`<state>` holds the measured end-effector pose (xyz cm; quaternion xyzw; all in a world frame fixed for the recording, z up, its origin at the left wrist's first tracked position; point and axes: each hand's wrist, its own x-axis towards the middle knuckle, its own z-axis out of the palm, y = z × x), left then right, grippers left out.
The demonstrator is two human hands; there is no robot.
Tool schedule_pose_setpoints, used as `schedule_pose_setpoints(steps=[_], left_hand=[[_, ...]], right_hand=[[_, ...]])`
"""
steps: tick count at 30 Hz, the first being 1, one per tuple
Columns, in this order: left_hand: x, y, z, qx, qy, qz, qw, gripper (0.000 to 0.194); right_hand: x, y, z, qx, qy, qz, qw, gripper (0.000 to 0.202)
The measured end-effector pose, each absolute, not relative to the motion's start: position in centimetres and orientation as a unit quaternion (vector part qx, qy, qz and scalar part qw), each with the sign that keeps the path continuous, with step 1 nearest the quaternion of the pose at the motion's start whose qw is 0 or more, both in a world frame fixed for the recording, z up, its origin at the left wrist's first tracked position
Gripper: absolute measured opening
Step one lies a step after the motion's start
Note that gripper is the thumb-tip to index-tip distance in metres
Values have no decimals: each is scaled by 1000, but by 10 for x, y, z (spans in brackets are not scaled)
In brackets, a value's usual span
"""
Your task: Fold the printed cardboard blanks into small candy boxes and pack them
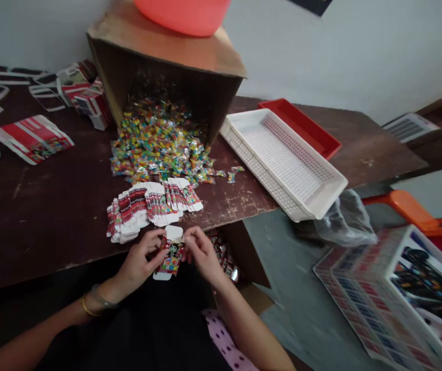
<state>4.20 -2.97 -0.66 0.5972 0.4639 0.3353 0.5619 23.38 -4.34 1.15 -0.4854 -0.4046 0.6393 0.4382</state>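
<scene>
1. Pinching a small red printed carton, the left hand has thumb and fingers on its left edge, on the wearer's side of the sideways cardboard box.
2. At the carton's right edge, the right hand bends its fingers; whether they grip, I cannot tell.
3. Before the box's mouth, fanned flat cartons lie on the brown table.
4. Wrapped candies spill from the box.
5. Right of it sits a white perforated basket.
</scene>
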Motion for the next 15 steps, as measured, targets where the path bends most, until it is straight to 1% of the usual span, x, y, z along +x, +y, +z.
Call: schedule_pose_setpoints(steps=[2,5,8,10,11,12,14,15], left_hand=[[41,-40,-4,628,441,270,581,36],[39,-53,-1,651,399,191,617,31],[38,-63,-1,647,368,150,651,20],[38,-68,-3,597,390,147,686,18],[39,-69,-4,550,407,147,714,20],[40,-70,-4,490,422,146,749,27],[43,-70,-5,351,431,129,821,43],[45,-70,-4,289,425,116,850,47]], right_hand=[[240,-56,3,-468,-295,716,425,31],[249,-72,-13,-422,-167,815,361,35],[252,-84,-28,-393,-124,867,279,44],[250,-90,-33,-381,-133,881,247,46],[249,-92,-32,-377,-148,883,240,46],[248,-94,-30,-376,-172,878,240,45],[245,-97,-22,-396,-257,841,266,39],[243,-99,-16,-414,-313,805,287,34]])
